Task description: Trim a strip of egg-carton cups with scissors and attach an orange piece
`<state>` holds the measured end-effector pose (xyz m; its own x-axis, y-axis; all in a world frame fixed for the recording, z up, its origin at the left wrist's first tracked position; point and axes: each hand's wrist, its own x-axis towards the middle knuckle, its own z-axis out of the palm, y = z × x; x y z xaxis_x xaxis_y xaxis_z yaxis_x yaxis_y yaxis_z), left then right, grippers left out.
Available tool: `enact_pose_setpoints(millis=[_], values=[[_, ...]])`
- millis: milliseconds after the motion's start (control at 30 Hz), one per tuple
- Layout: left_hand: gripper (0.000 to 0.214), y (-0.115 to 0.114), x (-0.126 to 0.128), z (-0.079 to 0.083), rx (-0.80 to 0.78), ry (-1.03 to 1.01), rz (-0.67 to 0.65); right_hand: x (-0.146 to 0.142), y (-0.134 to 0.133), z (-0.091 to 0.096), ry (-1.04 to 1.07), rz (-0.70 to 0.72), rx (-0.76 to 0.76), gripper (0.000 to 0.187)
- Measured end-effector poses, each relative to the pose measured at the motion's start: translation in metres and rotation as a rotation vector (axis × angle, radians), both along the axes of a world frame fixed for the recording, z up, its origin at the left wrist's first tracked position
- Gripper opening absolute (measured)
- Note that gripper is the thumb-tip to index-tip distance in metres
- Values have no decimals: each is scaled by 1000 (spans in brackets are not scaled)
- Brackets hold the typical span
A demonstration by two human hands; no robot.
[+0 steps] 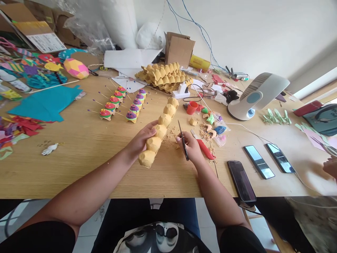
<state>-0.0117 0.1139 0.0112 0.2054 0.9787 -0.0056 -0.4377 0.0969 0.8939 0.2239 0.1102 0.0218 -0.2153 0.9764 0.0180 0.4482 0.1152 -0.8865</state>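
Observation:
My left hand (144, 137) grips a strip of yellow egg carton (154, 144) from its left side. The strip is a single row of several cups, held tilted above the table with its far end pointing up and right. My right hand (191, 146) is closed around dark scissors (183, 140), seen nearly edge-on, their pointed tip facing away from me. A small gap separates the scissors from the carton strip. A red object (206, 149) lies just right of my right hand, partly hidden by it. Crumbs of yellow carton are scattered between and beyond my hands.
Two painted carton caterpillars, one red-green (114, 100) and one purple (136, 105), stand ahead on the left. Stacked egg cartons (164, 75) lie behind. A white fan (256, 96), several phones (241, 181) and a cable are on the right. Another person's hand (330, 165) shows at the right edge.

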Motion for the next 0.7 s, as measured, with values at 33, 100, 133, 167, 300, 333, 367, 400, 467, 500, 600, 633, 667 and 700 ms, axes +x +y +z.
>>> enact_pose_setpoints(millis=[33, 100, 133, 167, 300, 333, 367, 400, 467, 500, 600, 633, 667, 700], values=[[48, 0, 1, -2, 1, -3, 3, -1, 0, -1, 5, 13, -26, 37], [52, 0, 2, -6, 2, -8, -3, -4, 0, -2, 29, 33, -57, 41], [54, 0, 3, -8, 4, -8, -12, -5, -1, -2, 49, 39, -69, 43], [56, -1, 4, -10, 10, -10, -19, -7, -2, -2, 74, 39, -81, 45], [64, -3, 7, -12, 53, 12, -5, -10, -7, 4, 178, 34, -161, 50], [67, -4, 8, -11, 66, 28, 1, -11, -8, 5, 200, 37, -174, 51], [70, -5, 8, -11, 79, 48, 4, -12, -9, 7, 216, 44, -183, 52], [73, -6, 9, -11, 93, 69, 6, -12, -10, 8, 229, 51, -185, 53], [75, -9, 10, -10, 125, 110, -1, -13, -11, 9, 254, 73, -184, 54], [75, -10, 11, -10, 143, 129, -7, -13, -12, 9, 269, 86, -186, 54], [74, -14, 12, -11, 194, 168, -16, -14, -13, 8, 312, 110, -189, 55], [74, -15, 12, -11, 205, 176, -14, -14, -13, 7, 322, 115, -189, 55], [73, -15, 12, -11, 213, 183, -10, -14, -13, 7, 330, 117, -187, 54], [73, -16, 12, -11, 218, 190, -6, -14, -13, 6, 337, 120, -185, 54]])
